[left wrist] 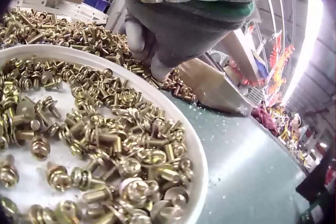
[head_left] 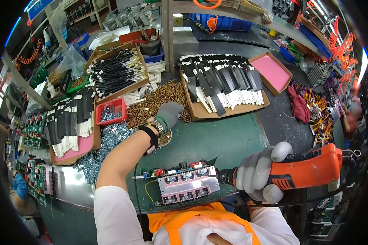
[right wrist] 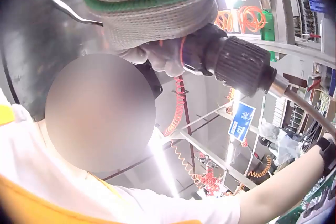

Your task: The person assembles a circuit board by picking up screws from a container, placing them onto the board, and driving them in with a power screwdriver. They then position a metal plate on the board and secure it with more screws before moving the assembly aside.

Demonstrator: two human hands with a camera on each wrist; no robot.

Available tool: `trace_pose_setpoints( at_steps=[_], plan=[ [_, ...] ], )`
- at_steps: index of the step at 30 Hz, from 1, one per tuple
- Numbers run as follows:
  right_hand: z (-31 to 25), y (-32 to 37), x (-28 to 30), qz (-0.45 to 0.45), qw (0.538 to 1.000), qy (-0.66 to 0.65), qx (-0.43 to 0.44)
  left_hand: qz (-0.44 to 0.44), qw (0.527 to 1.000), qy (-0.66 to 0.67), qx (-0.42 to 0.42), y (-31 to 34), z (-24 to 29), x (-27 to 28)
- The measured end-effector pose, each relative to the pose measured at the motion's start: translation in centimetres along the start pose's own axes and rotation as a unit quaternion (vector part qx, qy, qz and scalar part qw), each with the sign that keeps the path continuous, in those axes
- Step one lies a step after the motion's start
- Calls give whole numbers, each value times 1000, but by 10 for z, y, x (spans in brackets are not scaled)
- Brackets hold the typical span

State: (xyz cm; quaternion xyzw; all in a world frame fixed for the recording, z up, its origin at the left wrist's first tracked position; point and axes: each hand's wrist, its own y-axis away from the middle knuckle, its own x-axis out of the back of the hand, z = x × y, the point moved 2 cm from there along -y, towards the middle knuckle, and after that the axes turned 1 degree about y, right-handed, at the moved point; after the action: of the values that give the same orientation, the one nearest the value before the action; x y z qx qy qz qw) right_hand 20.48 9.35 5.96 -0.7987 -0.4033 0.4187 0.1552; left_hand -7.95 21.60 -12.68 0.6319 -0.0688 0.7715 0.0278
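My left hand (head_left: 169,113), in a grey glove, reaches down to a heap of brass-coloured screws (head_left: 151,102). In the left wrist view its fingertips sit right at the screws; I cannot tell whether they pinch any. Below its wrist, a round white tub (left wrist: 197,182) holds more of these screws with washers. My right hand (head_left: 255,171), also gloved, grips an orange and black electric drill (head_left: 306,167) lying sideways. The drill's black chuck (right wrist: 241,66) carries a long bit pointing left over a circuit board with a silver metal plate (head_left: 188,185), on the green bench in front of me.
Cartons of black-and-white strips (head_left: 225,83) and black cables (head_left: 118,71) stand behind the heap. Left are a red bin (head_left: 111,111), loose silver hardware (head_left: 106,141) and another strip carton (head_left: 71,126). A wooden post (head_left: 167,36) rises behind. A dark cord (head_left: 290,204) runs near the drill.
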Motion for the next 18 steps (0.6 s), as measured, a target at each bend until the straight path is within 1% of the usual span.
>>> trace_pose_setpoints(
  at_steps=[2, 3, 4, 6, 7, 8, 10, 11, 12, 13, 14, 15, 16, 18],
  plan=[
    [-1, -6, 0, 19, 1000, 18, 8, 3, 999, 52, 8, 7, 4, 12],
    [-2, -10, 2, 9, 999, 47, 17, 11, 998, 59, 30, 7, 3, 14],
    [-1, -13, 5, 11, 999, 47, 18, 9, 998, 59, 28, 8, 2, 19],
    [0, -17, 8, -2, 997, 49, 60, 41, 986, 157, 46, 15, 2, 37],
    [0, -22, 9, 0, 995, 52, 85, 60, 979, 191, 36, 22, 5, 49],
    [-2, -25, 10, 2, 995, 52, 87, 59, 980, 190, 33, 26, 5, 55],
    [-11, -30, 12, 12, 989, 78, 124, 128, 954, 271, 6, 37, 5, 66],
    [-13, -36, 13, -11, 987, 73, 143, 138, 941, 308, -4, 41, 5, 72],
    [-11, -45, 11, -31, 973, 95, 206, 135, 942, 307, -7, 47, 7, 76],
    [-11, -49, 9, -18, 968, 92, 233, 85, 897, 431, 52, 55, 13, 88],
    [-12, -52, 7, -5, 961, 89, 260, 34, 831, 544, 110, 65, 21, 101],
    [-14, -52, 5, -2, 961, 90, 263, 24, 796, 596, 104, 75, 34, 115],
    [-16, -51, 5, 6, 960, 84, 266, 20, 797, 595, 103, 84, 42, 121],
    [-18, -51, 2, 19, 960, 78, 269, 0, 701, 705, 109, 101, 56, 128]
  ],
)
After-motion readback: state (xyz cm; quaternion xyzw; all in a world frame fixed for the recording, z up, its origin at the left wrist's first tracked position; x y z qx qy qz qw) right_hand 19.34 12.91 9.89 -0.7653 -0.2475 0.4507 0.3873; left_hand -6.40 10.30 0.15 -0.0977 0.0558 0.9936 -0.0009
